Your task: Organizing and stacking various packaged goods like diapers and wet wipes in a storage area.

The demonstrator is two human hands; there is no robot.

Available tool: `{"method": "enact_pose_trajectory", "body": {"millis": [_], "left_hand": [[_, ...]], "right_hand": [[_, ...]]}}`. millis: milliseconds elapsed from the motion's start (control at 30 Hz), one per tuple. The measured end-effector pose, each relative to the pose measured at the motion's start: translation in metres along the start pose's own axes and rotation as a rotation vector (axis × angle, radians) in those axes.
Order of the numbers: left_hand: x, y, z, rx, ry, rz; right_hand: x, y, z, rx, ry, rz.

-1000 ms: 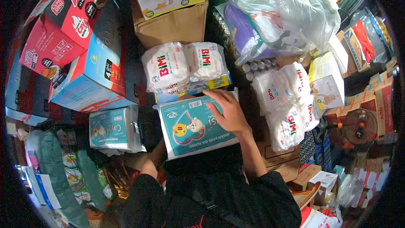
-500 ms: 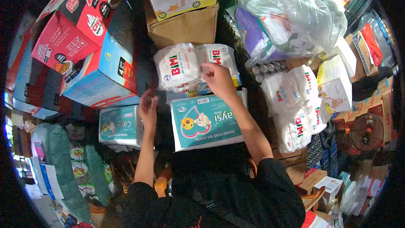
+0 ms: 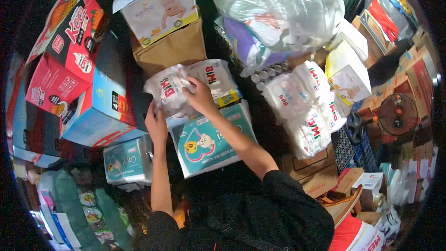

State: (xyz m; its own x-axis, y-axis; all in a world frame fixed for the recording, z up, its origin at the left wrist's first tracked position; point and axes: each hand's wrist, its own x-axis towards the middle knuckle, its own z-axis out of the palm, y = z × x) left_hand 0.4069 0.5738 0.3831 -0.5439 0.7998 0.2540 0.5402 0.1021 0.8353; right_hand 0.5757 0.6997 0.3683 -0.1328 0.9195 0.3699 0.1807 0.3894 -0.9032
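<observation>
White plastic crinkles under both hands — the right hand [image 3: 200, 96] grips the top of a soft white pack [image 3: 168, 90], fingers closed on its wrapper, while the left hand [image 3: 156, 123] presses its lower edge, grip unclear. The pack lies between a brown box [image 3: 174, 49] and a teal pack [image 3: 209, 142].

White pack [image 3: 169, 88] atop teal pack [image 3: 211, 142] (flat); red-blue boxes [image 3: 83, 69] left.

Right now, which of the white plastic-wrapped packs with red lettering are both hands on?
The left-most pack, just below the brown carton. The left hand and right hand grip it; the similar packs at right lie untouched.
</observation>
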Motion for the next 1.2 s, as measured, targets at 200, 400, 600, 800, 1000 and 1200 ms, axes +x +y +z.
{"method": "enact_pose_trajectory", "body": {"millis": [200, 400, 600, 800, 1000, 1200], "left_hand": [[-0.048, 0.094, -0.021, -0.16, 0.072, 0.223], [-0.095, 0.138, -0.028, -0.325, -0.057, 0.307], [-0.112, 0.153, 0.003, -0.419, -0.343, 0.324], [-0.132, 0.179, 0.051, -0.224, -0.583, 0.361], [-0.14, 0.202, 0.108, -0.373, -0.948, 0.304], [-0.175, 0.234, 0.202, -0.494, -1.133, 0.555]], "right_hand": [[-0.019, -0.038, -0.053, 0.433, 0.14, 0.24], [-0.062, -0.074, -0.153, 0.746, 0.063, 0.407], [-0.112, -0.071, -0.221, 0.625, 0.219, 0.369], [-0.138, -0.04, -0.284, 0.556, 0.526, 0.316], [-0.12, -0.012, -0.35, 0.428, 0.894, 0.199], [-0.092, 0.027, -0.417, 0.384, 0.947, 0.222]]}}
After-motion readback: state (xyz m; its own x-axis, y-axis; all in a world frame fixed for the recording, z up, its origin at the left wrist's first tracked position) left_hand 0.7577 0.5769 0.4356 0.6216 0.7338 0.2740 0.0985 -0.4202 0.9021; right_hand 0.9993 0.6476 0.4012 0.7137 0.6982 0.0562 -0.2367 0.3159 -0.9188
